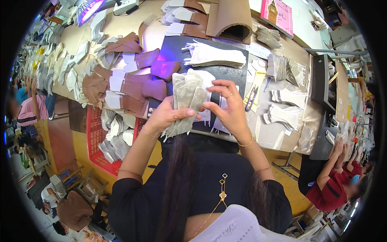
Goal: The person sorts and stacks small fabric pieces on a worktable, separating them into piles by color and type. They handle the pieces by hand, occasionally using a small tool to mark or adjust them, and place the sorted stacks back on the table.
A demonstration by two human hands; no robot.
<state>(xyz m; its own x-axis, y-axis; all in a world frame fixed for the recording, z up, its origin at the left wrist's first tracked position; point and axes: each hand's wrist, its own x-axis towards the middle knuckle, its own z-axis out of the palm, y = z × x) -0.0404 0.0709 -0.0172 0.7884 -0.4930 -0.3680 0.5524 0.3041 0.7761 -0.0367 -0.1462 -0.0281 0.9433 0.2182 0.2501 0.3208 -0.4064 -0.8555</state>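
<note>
My left hand (166,116) is closed on a fanned stack of grey-white fabric pieces (186,97), long with rounded ends, its thumb across the front. My right hand (233,113) is at the stack's right side. Its thumb tip is at the edge of the pieces, and its fingers are curved and apart near a whiter piece behind. Whether the fingertips touch that whiter piece, I cannot tell. Past my hands, a neat pile of similar white pieces (215,55) lies on a black mat (173,45). Brown pieces with white ends (135,89) spread out left of the mat.
Thread snips (252,98) lie right of the mat, near more bundles of pale pieces (284,115). A brown roll (229,18) and a pink book (278,16) are at the back. A red basket (93,135) with pale pieces stands lower left. People sit at both sides.
</note>
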